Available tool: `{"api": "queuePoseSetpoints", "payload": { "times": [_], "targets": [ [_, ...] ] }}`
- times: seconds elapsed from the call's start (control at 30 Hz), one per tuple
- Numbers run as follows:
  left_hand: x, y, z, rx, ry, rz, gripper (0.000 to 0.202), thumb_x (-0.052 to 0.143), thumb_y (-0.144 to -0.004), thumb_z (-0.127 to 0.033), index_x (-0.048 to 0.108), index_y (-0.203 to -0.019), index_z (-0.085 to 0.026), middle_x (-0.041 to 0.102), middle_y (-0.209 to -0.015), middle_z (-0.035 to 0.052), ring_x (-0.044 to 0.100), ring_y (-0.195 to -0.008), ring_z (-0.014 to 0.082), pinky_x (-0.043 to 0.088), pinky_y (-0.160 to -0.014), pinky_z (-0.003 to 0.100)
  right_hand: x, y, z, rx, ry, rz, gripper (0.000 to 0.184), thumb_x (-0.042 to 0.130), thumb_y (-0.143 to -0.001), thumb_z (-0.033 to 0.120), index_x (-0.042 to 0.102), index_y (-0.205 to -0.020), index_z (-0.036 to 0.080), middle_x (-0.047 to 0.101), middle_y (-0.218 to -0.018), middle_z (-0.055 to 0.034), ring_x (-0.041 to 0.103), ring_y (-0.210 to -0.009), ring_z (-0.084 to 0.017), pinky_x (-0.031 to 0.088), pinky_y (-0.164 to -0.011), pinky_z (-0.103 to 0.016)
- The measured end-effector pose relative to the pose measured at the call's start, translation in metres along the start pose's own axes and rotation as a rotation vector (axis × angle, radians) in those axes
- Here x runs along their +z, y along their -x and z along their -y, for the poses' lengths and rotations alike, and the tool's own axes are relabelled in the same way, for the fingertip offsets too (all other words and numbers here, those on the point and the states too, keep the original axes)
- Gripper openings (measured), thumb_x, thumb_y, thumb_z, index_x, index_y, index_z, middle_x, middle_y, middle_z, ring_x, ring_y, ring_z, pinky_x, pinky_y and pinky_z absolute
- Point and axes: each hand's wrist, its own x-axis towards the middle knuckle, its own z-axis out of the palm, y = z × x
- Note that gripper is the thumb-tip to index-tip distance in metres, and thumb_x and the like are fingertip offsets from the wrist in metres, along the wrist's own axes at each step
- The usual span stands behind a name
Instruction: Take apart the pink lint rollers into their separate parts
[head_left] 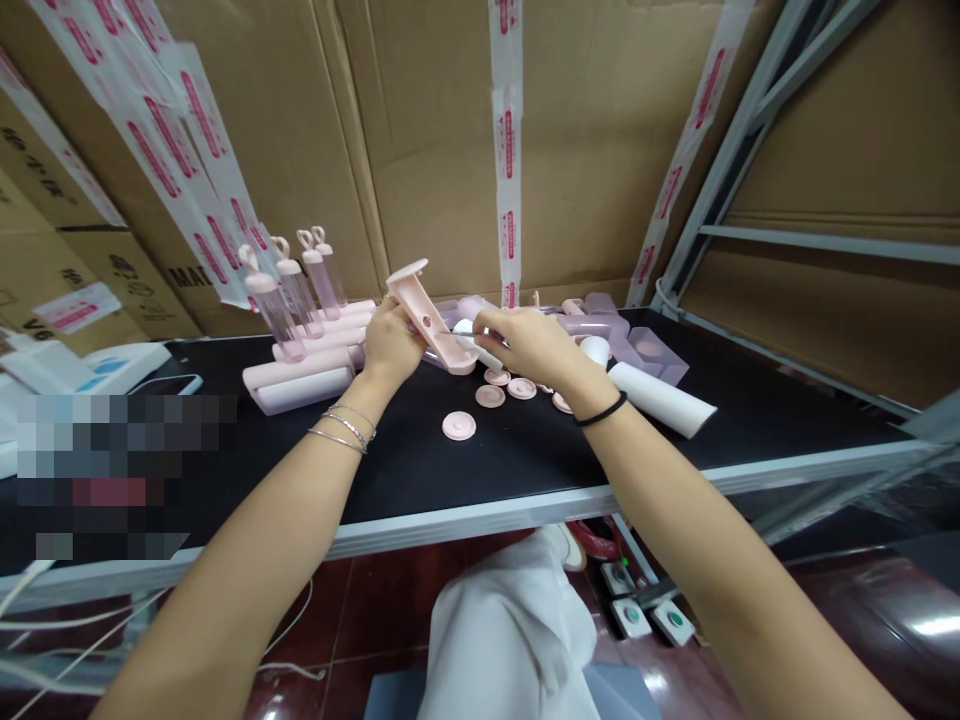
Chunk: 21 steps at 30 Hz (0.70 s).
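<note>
My left hand [393, 342] is closed around a pale pink plastic housing [429, 318], tilted so its hollow inside faces me. A small round hole shows in the hollow. My right hand [521, 342] pinches a thin metal shaft [461, 333], which looks like a screwdriver; its tip reaches into the housing. My fingers hide the handle. Below the hands lie several round pink caps [490, 397], and one more cap [459, 426] sits nearer to me. A white cylinder part [484, 345] is partly hidden behind the right hand.
Pink assemblies with clear tubes [324, 285] stand at the left. Translucent lilac parts [652, 355] and a white half-tube [664, 398] lie at the right. Cardboard [427, 140] walls the back of the black table [420, 480]. A white power strip [112, 370] is far left.
</note>
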Motion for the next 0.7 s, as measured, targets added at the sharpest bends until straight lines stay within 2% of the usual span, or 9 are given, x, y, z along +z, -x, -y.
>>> {"api": "queuePoseSetpoints", "payload": {
  "times": [0.13, 0.27, 0.4, 0.53, 0.7],
  "targets": [
    [0.0019, 0.0021, -0.0058, 0.004, 0.003, -0.004, 0.009, 0.056, -0.072, -0.021, 0.063, -0.073, -0.018, 0.068, -0.094, 0.0073, 0.064, -0.082, 0.019, 0.054, -0.075, 0.031, -0.0006, 0.0002, -0.0002, 0.005, -0.022, -0.068, 0.026, 0.037, -0.092, 0.023, 0.06, -0.105, 0.018, 0.065, -0.101, -0.0088, 0.057, -0.081, -0.019, 0.033, -0.068, -0.027],
    [0.0027, 0.0029, -0.0077, 0.024, 0.029, 0.001, 0.009, 0.057, -0.074, -0.023, 0.065, -0.075, -0.017, 0.069, -0.096, 0.0076, 0.065, -0.083, 0.0188, 0.054, -0.076, 0.031, -0.0015, 0.0004, -0.0011, -0.021, -0.02, -0.014, 0.026, 0.039, -0.09, 0.021, 0.061, -0.104, 0.018, 0.065, -0.103, -0.0094, 0.058, -0.083, -0.019, 0.033, -0.07, -0.028],
    [0.001, 0.0029, -0.007, 0.046, 0.061, -0.006, 0.015, 0.057, -0.078, -0.028, 0.066, -0.08, -0.017, 0.069, -0.096, 0.008, 0.065, -0.085, 0.0192, 0.053, -0.08, 0.032, -0.0034, 0.0011, 0.0005, 0.0, -0.01, 0.017, 0.028, 0.038, -0.092, 0.024, 0.059, -0.111, 0.019, 0.068, -0.096, -0.0076, 0.058, -0.079, -0.019, 0.032, -0.068, -0.028],
    [-0.001, 0.0034, -0.0078, 0.071, 0.067, 0.036, 0.016, 0.055, -0.078, -0.024, 0.067, -0.086, -0.017, 0.069, -0.098, 0.008, 0.066, -0.089, 0.0197, 0.053, -0.082, 0.032, -0.003, 0.0004, 0.0013, 0.012, -0.007, 0.047, 0.027, 0.037, -0.093, 0.024, 0.06, -0.107, 0.017, 0.069, -0.093, -0.0087, 0.059, -0.078, -0.02, 0.033, -0.067, -0.028],
    [0.004, 0.0021, 0.002, 0.056, 0.037, 0.0, 0.016, 0.058, -0.077, -0.024, 0.066, -0.089, -0.019, 0.067, -0.103, 0.0077, 0.063, -0.097, 0.0198, 0.053, -0.086, 0.032, 0.0, -0.001, -0.0008, 0.04, -0.029, 0.052, 0.028, 0.033, -0.094, 0.02, 0.058, -0.105, 0.013, 0.068, -0.097, -0.0119, 0.058, -0.08, -0.02, 0.033, -0.067, -0.028]
  ]
}}
